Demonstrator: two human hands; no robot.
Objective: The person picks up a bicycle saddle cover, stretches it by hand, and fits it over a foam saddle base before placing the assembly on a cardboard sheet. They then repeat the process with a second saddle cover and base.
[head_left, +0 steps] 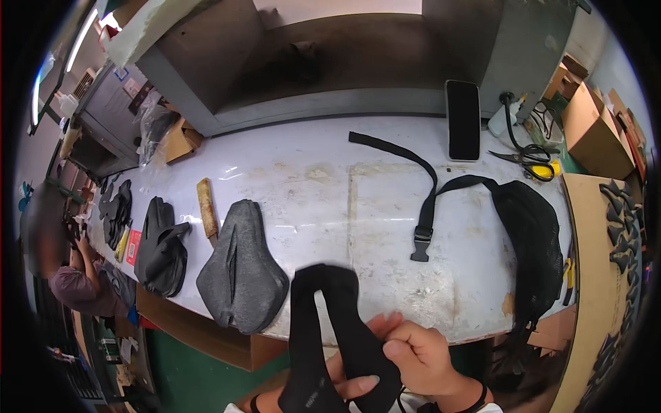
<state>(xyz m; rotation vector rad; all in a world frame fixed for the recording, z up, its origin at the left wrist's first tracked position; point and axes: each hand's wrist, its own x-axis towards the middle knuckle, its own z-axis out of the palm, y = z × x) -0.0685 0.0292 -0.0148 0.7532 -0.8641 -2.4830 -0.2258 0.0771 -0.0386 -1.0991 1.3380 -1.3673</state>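
Note:
Upright at the table's front edge is a black fabric piece (308,344), U-shaped, with a long slot between its two legs. My left hand (354,387) grips it low down, thumb across the front; most of that hand is behind the cloth. At the right leg's edge, my right hand (425,352) has its fingers curled together in a pinch; whatever lies between them is too small to tell. To the left lies a grey padded saddle-shaped cover (241,275) with a slit down its middle.
Farther left lie a tool with a worn tan handle (206,206) and dark fabric pieces (162,248). On the right are a black pouch (533,241) with a buckled strap (422,234), a phone (463,120) and scissors (527,160). Another person (86,282) works at far left.

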